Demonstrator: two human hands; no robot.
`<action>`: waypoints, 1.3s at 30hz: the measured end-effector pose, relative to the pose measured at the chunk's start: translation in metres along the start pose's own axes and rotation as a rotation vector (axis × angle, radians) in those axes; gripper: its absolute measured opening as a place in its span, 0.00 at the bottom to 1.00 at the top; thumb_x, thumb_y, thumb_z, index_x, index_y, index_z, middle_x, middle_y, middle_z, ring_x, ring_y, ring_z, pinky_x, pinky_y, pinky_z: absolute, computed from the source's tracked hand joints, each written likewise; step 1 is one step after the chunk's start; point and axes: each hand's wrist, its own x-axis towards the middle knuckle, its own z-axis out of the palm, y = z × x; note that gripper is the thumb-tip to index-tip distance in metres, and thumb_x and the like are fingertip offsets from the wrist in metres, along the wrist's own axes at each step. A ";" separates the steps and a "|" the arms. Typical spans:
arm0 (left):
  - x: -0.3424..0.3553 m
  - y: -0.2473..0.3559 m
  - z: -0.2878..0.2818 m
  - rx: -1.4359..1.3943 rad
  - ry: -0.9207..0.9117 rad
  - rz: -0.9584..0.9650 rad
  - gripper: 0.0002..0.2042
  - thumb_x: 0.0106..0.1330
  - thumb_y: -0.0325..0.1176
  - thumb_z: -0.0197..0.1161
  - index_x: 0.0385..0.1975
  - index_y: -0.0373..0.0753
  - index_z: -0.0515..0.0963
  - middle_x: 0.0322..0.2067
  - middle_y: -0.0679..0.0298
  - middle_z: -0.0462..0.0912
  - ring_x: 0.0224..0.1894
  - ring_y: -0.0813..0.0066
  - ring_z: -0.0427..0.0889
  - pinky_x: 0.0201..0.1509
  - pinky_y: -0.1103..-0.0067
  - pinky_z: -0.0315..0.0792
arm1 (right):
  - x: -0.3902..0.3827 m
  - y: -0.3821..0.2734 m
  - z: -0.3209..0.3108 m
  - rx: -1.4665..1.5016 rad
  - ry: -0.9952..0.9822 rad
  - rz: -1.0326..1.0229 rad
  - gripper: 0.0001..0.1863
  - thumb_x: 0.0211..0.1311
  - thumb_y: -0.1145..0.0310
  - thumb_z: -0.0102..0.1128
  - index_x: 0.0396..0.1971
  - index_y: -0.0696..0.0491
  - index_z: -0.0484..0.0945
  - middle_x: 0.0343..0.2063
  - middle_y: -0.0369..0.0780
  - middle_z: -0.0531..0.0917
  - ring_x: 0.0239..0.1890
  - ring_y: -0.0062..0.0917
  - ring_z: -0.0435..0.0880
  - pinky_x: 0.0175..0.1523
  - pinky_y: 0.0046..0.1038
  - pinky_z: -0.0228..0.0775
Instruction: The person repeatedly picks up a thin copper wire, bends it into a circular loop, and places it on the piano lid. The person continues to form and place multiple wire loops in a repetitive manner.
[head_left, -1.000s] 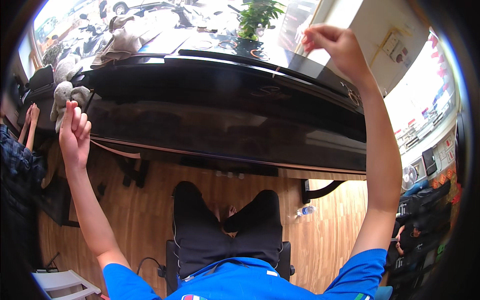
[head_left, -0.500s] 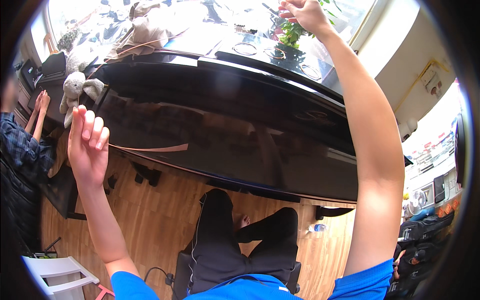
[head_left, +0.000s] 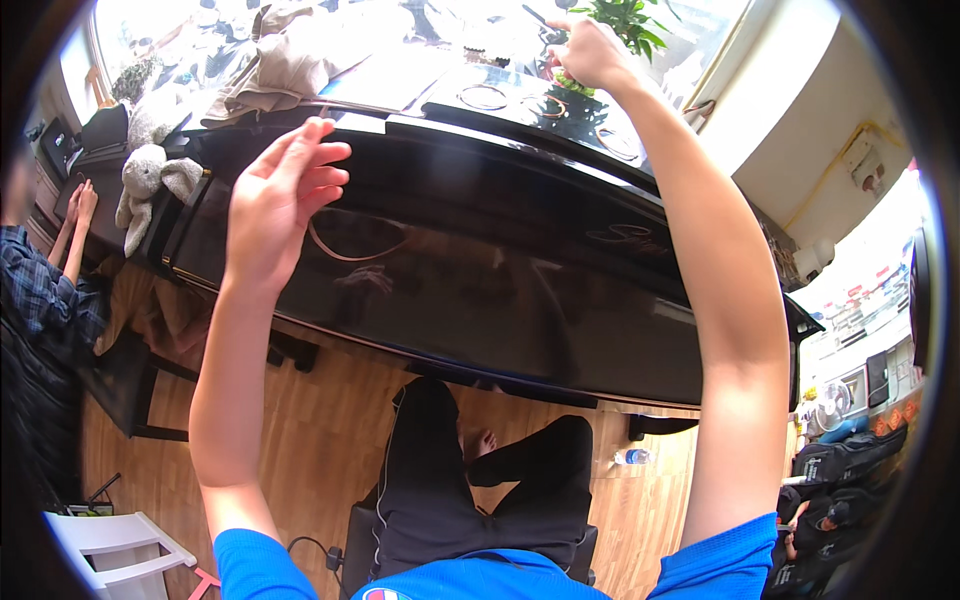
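My left hand [head_left: 272, 205] is raised over the glossy black piano-like surface, its thumb and fingertips pinched together on a thin pinkish-tan strip [head_left: 352, 258]. A length of the strip hangs in a curve beside the fingers. At the far side, my right hand [head_left: 592, 55] reaches across with curled fingers, near a leafy green plant [head_left: 625, 28]. A small dark thin object [head_left: 535, 14] shows at its fingertips, too small and glare-washed to name. Several thin rings [head_left: 484, 97] lie on the shiny top, nearer me than that hand.
A grey plush rabbit [head_left: 146, 172] and a beige cloth [head_left: 285, 65] rest along the left of the top. Another person's hands [head_left: 86, 200] are at the far left. A bottle [head_left: 632, 457] stands on the wooden floor; a white chair [head_left: 120, 545] is lower left.
My left hand has moved right and up, and the strip now bends in a curve below it. My right hand has shifted slightly left and nearer, with a dark thin object now at its fingertips.
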 end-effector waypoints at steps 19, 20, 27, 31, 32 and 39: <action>0.040 -0.073 -0.005 0.812 -0.121 0.020 0.15 0.74 0.38 0.59 0.47 0.32 0.82 0.35 0.58 0.89 0.35 0.75 0.87 0.42 0.78 0.79 | -0.366 0.015 -0.005 0.598 0.340 0.582 0.15 0.66 0.71 0.64 0.52 0.54 0.81 0.20 0.34 0.79 0.23 0.15 0.75 0.34 0.22 0.70; 0.037 -0.074 -0.006 0.830 -0.136 -0.005 0.15 0.74 0.39 0.59 0.47 0.32 0.82 0.36 0.59 0.89 0.36 0.75 0.87 0.44 0.78 0.78 | -0.370 0.016 -0.001 0.591 0.341 0.582 0.15 0.66 0.71 0.64 0.52 0.55 0.80 0.20 0.33 0.79 0.23 0.15 0.75 0.34 0.22 0.70; 0.013 -0.065 0.015 0.700 -0.199 -0.246 0.19 0.71 0.46 0.63 0.51 0.37 0.82 0.44 0.63 0.88 0.45 0.78 0.85 0.48 0.80 0.75 | -0.379 0.027 0.006 0.653 0.407 0.608 0.14 0.67 0.71 0.63 0.50 0.57 0.80 0.21 0.33 0.80 0.23 0.14 0.75 0.33 0.21 0.68; 0.019 -0.065 0.010 0.703 -0.173 -0.224 0.22 0.70 0.49 0.65 0.52 0.37 0.81 0.45 0.63 0.87 0.46 0.76 0.85 0.50 0.79 0.76 | -0.381 0.024 0.003 0.697 0.388 0.627 0.14 0.67 0.71 0.63 0.50 0.57 0.80 0.21 0.33 0.80 0.24 0.14 0.76 0.34 0.21 0.69; 0.019 -0.065 0.011 0.699 -0.170 -0.225 0.23 0.70 0.50 0.65 0.52 0.36 0.81 0.45 0.63 0.87 0.47 0.75 0.85 0.50 0.78 0.76 | -0.381 0.024 0.003 0.701 0.392 0.629 0.14 0.67 0.71 0.63 0.50 0.57 0.80 0.21 0.33 0.80 0.24 0.14 0.76 0.34 0.21 0.69; 0.015 -0.063 0.019 0.716 -0.164 -0.210 0.24 0.68 0.51 0.67 0.52 0.36 0.81 0.45 0.63 0.86 0.48 0.75 0.84 0.51 0.78 0.76 | -0.382 0.027 0.004 0.712 0.395 0.628 0.14 0.67 0.71 0.63 0.50 0.57 0.80 0.22 0.33 0.80 0.25 0.14 0.76 0.35 0.20 0.69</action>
